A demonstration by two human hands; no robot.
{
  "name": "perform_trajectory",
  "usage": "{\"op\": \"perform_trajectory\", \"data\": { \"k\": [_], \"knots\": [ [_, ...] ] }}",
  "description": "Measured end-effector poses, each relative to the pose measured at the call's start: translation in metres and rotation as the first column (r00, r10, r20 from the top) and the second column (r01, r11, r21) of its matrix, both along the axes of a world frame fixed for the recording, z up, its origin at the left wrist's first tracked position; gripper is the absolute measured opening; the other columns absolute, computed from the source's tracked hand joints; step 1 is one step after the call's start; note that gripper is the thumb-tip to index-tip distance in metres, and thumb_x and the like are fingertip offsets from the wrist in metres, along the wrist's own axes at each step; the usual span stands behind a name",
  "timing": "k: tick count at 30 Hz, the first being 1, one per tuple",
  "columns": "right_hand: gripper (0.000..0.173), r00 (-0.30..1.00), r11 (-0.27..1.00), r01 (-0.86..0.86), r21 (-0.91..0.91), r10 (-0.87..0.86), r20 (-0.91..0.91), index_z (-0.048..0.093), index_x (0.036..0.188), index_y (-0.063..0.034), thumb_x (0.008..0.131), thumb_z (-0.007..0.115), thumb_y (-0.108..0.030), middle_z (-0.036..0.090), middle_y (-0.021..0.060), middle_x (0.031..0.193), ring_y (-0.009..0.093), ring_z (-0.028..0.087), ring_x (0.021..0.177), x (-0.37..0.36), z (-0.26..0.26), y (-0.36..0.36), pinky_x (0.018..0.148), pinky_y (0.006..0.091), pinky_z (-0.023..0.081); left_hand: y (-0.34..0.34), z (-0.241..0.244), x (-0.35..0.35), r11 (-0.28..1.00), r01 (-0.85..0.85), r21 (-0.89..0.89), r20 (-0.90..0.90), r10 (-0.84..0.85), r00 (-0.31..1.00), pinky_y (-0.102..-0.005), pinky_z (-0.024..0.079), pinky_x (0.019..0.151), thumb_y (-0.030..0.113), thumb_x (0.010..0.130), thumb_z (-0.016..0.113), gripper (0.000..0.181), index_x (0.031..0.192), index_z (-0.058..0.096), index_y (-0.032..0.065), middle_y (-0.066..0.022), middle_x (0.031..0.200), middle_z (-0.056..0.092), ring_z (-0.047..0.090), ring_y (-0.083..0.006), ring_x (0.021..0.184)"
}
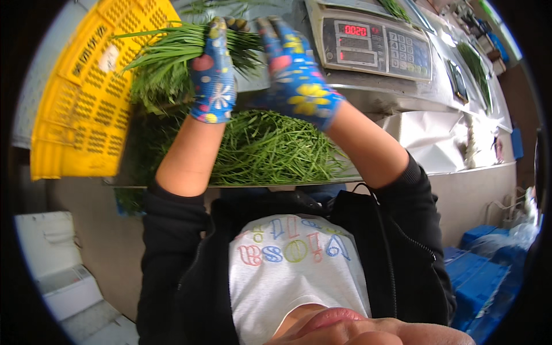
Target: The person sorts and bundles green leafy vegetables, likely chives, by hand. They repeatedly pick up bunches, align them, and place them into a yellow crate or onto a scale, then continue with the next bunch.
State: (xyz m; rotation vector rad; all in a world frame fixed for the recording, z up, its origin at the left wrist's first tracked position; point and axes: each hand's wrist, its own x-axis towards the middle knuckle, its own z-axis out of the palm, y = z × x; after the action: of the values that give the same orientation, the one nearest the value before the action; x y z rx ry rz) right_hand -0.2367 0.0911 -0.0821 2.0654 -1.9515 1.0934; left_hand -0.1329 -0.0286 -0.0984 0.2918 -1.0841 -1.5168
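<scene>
Both my hands wear blue patterned gloves. My left hand [214,73] is closed around a bundle of long green leaves [172,47], whose leafy ends point to the left and whose other ends stick out to the right of the grip. Just right of those ends is my right hand [299,77], its fingers pointing away from me; its palm side is hidden, so I cannot tell if it touches the bundle. Below both hands, along the near edge of the metal table, lies a loose heap of cut green leaves [276,148].
A yellow perforated plastic crate [97,99] stands at the left. Back right is a digital weighing scale [375,47] with a lit red display. A phone [457,81] and more green leaves [476,71] lie farther right. Blue containers [474,276] stand low at the right.
</scene>
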Motion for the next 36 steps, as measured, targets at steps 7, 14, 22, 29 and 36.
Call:
{"op": "perform_trajectory", "data": {
  "k": [7, 14, 22, 29, 36],
  "knots": [
    [0.056, 0.942, 0.873, 0.096, -0.479, 0.075, 0.326, 0.042, 0.128, -0.0070, 0.078, 0.064, -0.023, 0.062, 0.0165, 0.108, 0.035, 0.056, 0.103, 0.004, -0.022, -0.064, 0.095, 0.0446, 0.037, 0.032, 0.044, -0.030, 0.967, -0.253, -0.035, 0.418, 0.244, 0.875, -0.0319, 0.051, 0.075, 0.042, 0.090, 0.054, 0.043, 0.099, 0.061, 0.0004, -0.0096, 0.090, 0.064, 0.062, -0.0196, 0.082],
    [0.029, 0.857, 0.983, -0.159, -0.093, 0.184, 0.482, 0.059, 0.103, -0.0129, 0.084, 0.059, -0.035, 0.065, 0.0171, 0.089, 0.036, 0.063, 0.078, 0.008, -0.040, -0.062, 0.066, 0.0425, 0.050, 0.013, 0.046, 0.038, 0.969, 0.157, -0.192, 0.707, 0.025, 0.706, -0.0295, 0.045, 0.088, 0.035, 0.081, 0.070, 0.050, 0.118, 0.055, 0.0052, -0.0055, 0.113, 0.057, 0.057, -0.0174, 0.097],
    [0.067, -0.099, 0.680, -0.712, -0.174, 0.148, 0.984, 0.059, 0.102, -0.0043, 0.075, 0.058, -0.065, 0.057, -0.0008, 0.076, 0.006, 0.051, 0.061, -0.029, -0.063, 0.001, 0.046, 0.0193, 0.040, 0.046, -0.012, 0.057, 0.749, 0.460, 0.477, 0.627, -0.656, 0.419, -0.0335, 0.048, 0.075, 0.050, 0.092, 0.044, 0.046, 0.115, 0.055, 0.0118, -0.0032, 0.105, 0.064, 0.060, -0.0159, 0.091],
    [0.054, 0.369, 0.450, -0.888, -0.089, 0.816, 0.445, 0.058, 0.118, -0.0050, 0.066, 0.068, 0.002, 0.062, 0.0039, 0.087, 0.010, 0.058, 0.071, -0.058, -0.060, 0.024, 0.058, 0.0234, 0.048, 0.082, -0.005, 0.031, 0.530, 0.612, 0.587, 0.238, -0.835, 0.495, -0.0460, 0.047, 0.091, 0.063, 0.076, 0.059, 0.079, 0.130, 0.045, 0.0077, -0.0156, 0.117, 0.057, 0.058, -0.0317, 0.104],
    [0.054, 0.256, 0.329, -0.935, 0.136, 0.357, 0.898, 0.058, 0.115, 0.0030, 0.083, 0.060, -0.041, 0.065, 0.0078, 0.088, 0.008, 0.059, 0.063, -0.069, -0.060, 0.027, 0.052, 0.0202, 0.050, 0.065, 0.009, 0.003, 0.662, 0.609, 0.437, -0.004, -0.676, 0.737, -0.0510, 0.047, 0.091, 0.021, 0.083, 0.065, 0.037, 0.115, 0.053, 0.0066, -0.0107, 0.105, 0.061, 0.058, -0.0325, 0.104]
  ]
}}
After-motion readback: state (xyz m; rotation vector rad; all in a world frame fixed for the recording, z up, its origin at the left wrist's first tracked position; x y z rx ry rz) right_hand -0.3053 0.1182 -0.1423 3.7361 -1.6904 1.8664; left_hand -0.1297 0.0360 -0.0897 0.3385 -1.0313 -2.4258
